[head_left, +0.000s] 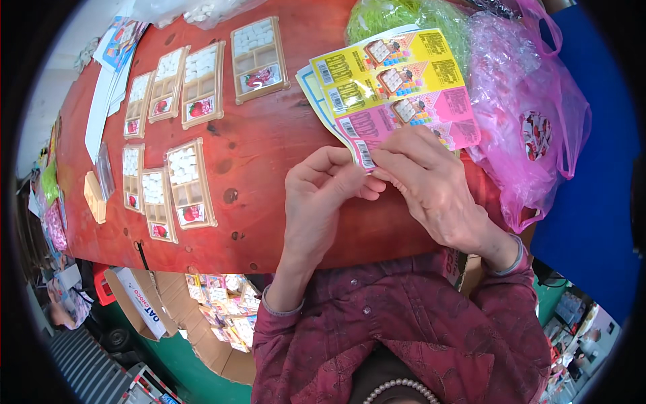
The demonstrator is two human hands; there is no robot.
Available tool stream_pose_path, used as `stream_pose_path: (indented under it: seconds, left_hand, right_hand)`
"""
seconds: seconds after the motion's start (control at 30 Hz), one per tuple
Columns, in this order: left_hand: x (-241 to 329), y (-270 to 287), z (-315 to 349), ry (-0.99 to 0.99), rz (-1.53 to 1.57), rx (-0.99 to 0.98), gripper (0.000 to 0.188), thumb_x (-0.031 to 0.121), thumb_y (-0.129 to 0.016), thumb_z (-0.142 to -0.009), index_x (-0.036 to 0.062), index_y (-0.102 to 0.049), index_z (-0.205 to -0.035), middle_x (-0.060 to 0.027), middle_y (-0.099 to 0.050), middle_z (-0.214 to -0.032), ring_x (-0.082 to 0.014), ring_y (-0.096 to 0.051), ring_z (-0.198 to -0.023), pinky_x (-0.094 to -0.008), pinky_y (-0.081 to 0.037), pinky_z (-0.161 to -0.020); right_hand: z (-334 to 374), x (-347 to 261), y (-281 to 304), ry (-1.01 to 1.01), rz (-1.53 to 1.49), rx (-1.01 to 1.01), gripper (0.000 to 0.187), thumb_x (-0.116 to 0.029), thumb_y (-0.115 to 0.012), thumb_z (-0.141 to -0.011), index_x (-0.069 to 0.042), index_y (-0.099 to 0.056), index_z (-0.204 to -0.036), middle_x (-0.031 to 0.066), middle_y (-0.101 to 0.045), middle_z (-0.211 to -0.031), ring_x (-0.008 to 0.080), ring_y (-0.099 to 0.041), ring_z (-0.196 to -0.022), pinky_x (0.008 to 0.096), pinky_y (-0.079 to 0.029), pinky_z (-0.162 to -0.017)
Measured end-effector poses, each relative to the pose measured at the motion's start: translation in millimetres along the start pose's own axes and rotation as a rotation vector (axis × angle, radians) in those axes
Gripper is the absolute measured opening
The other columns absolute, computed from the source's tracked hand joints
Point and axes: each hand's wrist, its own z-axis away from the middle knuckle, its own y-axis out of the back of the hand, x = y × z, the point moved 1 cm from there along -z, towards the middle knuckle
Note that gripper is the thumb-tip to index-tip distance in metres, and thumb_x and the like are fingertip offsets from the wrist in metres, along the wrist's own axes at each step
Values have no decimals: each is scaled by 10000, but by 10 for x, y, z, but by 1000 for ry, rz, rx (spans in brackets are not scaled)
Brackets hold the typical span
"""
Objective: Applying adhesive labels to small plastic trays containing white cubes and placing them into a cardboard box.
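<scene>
A sheet of printed labels (404,74), with yellow and pink bands, lies on the red table in front of me. Its near corner is lifted between my hands. My left hand (323,195) pinches that corner with thumb and fingers. From the other side, my right hand (437,185) grips the same near edge, its fingertips close to the left thumb. What lies right between the fingertips is partly hidden. Further left sit several tan compartment trays (204,77), holding white pieces and a small card with a strawberry picture.
A pink plastic bag (531,128) and a bag of green shreds (410,20) stand at the right and back. Paper sheets (111,77) and a tan tray stack (95,196) lie at far left. Below the table edge, a cardboard box (178,299) holds packed trays.
</scene>
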Motion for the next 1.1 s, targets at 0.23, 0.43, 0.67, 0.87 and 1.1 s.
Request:
stream_pose_path:
  seconds: [0.23, 0.43, 0.67, 0.87, 1.1]
  left_hand:
    - [-22, 49, 44, -50, -47, -48, 116, -13, -589, -854, -83, -595, -946, -164, -656, -861, -209, -670, -748, -284, -570, -681]
    - [-47, 11, 46, -152, -137, -11, 103, 1, -587, -851, -74, -619, -914, -176, -666, -835, -209, -670, -712, -293, -568, -651]
    - [-50, 22, 46, -175, -163, -15, 74, -38, -582, -851, -76, -614, -905, -132, -656, -833, -176, -663, -739, -262, -561, -670]
    - [-54, 2, 61, -190, -189, -3, 65, -36, -583, -851, -75, -613, -894, -117, -654, -821, -159, -658, -734, -251, -553, -674]
    - [-71, 23, 87, -202, -296, -5, 62, -36, -589, -846, -66, -619, -892, -99, -656, -814, -138, -649, -731, -235, -540, -673]
  right_hand:
    - [29, -23, 4, -17, -30, 17, 214, 15, -605, -755, 57, -590, -964, 161, -560, -885, 314, -554, -790, 371, -454, -684]
    - [28, -37, 7, -52, -32, 11, 179, 31, -588, -774, 47, -581, -952, 168, -552, -882, 327, -550, -786, 368, -452, -679]
    - [11, -61, 14, -99, -32, -21, 117, 69, -553, -789, 36, -555, -902, 156, -538, -854, 311, -553, -761, 358, -449, -646]
    - [18, -57, 3, -129, -52, -12, 92, 69, -547, -794, 34, -541, -880, 152, -529, -836, 308, -548, -739, 353, -447, -636]
    - [19, -107, 70, -111, -36, -92, 137, 53, -568, -787, 47, -553, -923, 167, -546, -868, 332, -558, -765, 372, -458, -660]
